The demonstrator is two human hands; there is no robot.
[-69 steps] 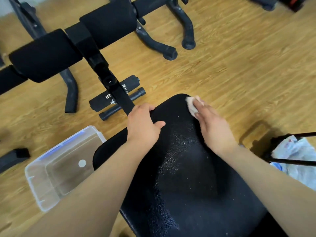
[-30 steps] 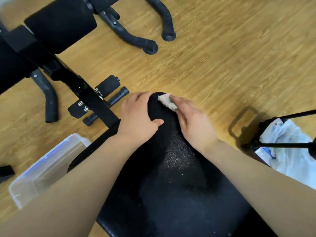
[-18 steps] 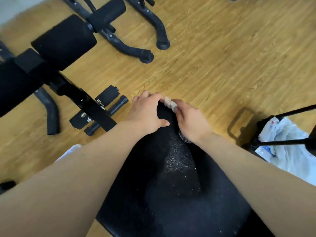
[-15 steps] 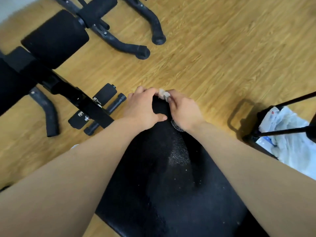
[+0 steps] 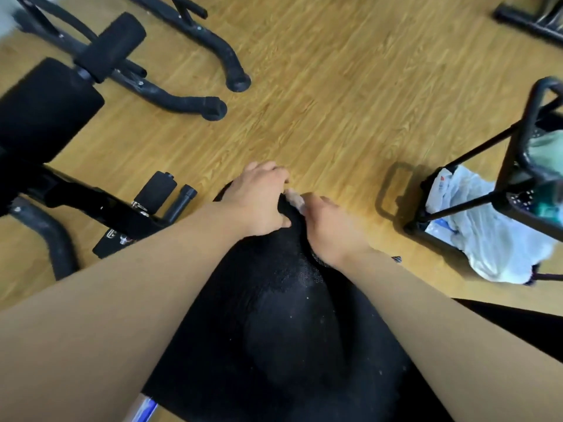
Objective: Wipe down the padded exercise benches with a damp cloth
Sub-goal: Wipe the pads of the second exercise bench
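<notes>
Padded bench (image 5: 289, 330): left hand (image 5: 259, 202) grips its far tip, right hand (image 5: 332, 226) pinches the small cloth (image 5: 295, 201) alongside; so crowded, the cloth could slip off the edge.

The bench pad (image 5: 289, 345) in the middle is black, with a fine pebbled grain and scattered pale specks, greyer and glinting toward its 12 o'clock end; the cloth (image 5: 295, 201) at that end is off-white; the floor (image 5: 335, 102) is honey-yellow with streaky brown wood grain; at 10 o'clock the foam roller (image 5: 111, 47) is matt black and the frame legs (image 5: 195, 102) dark grey; at 3 o'clock the plastic bag (image 5: 475, 226) is white with small blue and red print, behind a black stand (image 5: 518, 153); a blue-violet strip (image 5: 146, 409) shows at 7 o'clock.
</notes>
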